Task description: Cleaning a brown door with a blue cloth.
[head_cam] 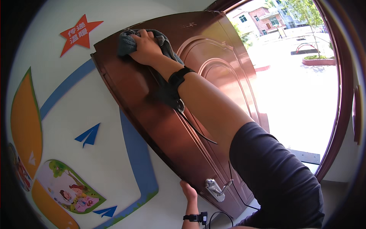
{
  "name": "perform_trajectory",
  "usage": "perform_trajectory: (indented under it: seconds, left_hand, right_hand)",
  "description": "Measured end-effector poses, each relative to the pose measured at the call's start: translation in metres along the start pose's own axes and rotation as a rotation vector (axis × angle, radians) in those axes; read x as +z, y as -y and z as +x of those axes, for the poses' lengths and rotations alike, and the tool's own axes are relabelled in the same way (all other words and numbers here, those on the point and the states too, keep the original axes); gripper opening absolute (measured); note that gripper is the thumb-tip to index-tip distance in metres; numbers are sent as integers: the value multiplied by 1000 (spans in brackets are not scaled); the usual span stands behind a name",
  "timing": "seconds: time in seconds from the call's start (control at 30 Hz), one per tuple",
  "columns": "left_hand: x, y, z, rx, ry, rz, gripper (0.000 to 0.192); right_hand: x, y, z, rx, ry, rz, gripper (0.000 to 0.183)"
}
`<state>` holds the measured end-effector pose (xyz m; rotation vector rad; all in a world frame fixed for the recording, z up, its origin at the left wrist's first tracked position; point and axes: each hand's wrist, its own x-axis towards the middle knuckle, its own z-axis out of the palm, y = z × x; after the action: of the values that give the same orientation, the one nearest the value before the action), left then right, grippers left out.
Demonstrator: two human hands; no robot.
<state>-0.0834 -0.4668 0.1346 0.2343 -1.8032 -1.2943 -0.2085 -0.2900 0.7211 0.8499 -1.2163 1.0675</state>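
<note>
My right hand is up at the top of a reddish-brown panelled door, fingers closed over a grey-blue cloth that lies against the door's face. Part of the cloth trails behind my wrist, beside a black strap. Low down, my left hand is at the door's free edge; its fingers are not clearly visible, so its grip cannot be made out. To the right of that hand sits a silver lever handle on its plate.
The doorway, with its dark frame, opens on a bright yard at the right. Thin black cables hang by my arms. On the white wall are a red star with writing, blue paper-plane shapes and coloured decorations.
</note>
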Motion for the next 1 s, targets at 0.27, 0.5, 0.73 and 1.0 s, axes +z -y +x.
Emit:
perform_trajectory:
  seconds: [0.27, 0.5, 0.73, 1.0]
  left_hand:
    - [22, -33, -48, -95, -142, -89, 61]
    - [21, -42, -94, -90, -161, -329, 69]
    - [6, -136, -126, -491, 279, -119, 68]
    - [-22, -124, -106, -95, 815, 425, 51]
  right_hand:
    - [-123, -181, -143, 325, -54, -139, 59]
    - [-353, -308, -489, 1472, 208, 902, 33]
    - [-747, -136, -927, 1959, -547, 884, 62]
    - [-993, 125, -1016, 2176, -1037, -341, 53]
